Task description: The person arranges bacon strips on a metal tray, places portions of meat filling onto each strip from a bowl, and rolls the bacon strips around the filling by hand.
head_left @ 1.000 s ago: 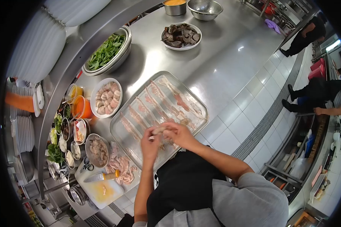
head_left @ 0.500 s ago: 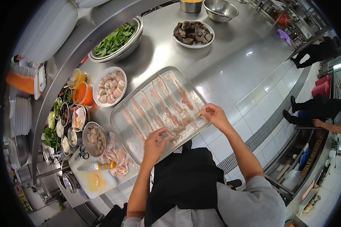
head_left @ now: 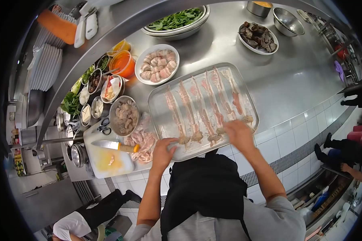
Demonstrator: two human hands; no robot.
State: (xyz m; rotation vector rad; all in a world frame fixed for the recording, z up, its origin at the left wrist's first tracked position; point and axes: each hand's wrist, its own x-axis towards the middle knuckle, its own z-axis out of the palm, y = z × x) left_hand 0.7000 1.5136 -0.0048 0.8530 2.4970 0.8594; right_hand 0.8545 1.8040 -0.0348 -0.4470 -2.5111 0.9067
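A metal tray [head_left: 153,105] holds several thin strips of streaky meat [head_left: 189,108] laid side by side, with small greyish lumps [head_left: 197,136] at their near ends. My left hand [head_left: 163,154] is at the tray's near left edge, thumb and forefinger apart, its forefinger close to the leftmost lump [head_left: 184,140]. Over the near right part of the tray, my right hand [head_left: 239,135] points its fingers down beside a lump [head_left: 221,131]; its fingertips are partly hidden, so its grip is unclear. Another lump [head_left: 248,119] lies to its right.
Left of the tray are a bowl of greyish pieces [head_left: 124,116], raw meat [head_left: 142,138], a knife [head_left: 116,146] on a cutting board [head_left: 122,165], and scissors [head_left: 104,126]. Behind stand a bowl of rolled meat [head_left: 157,64], greens [head_left: 177,20] and dark pieces [head_left: 258,38]. People stand right and lower left.
My hands came apart from above the tray; the right went to the tray's right side, then back left. The left is now by the leftmost lump. The view has shifted left.
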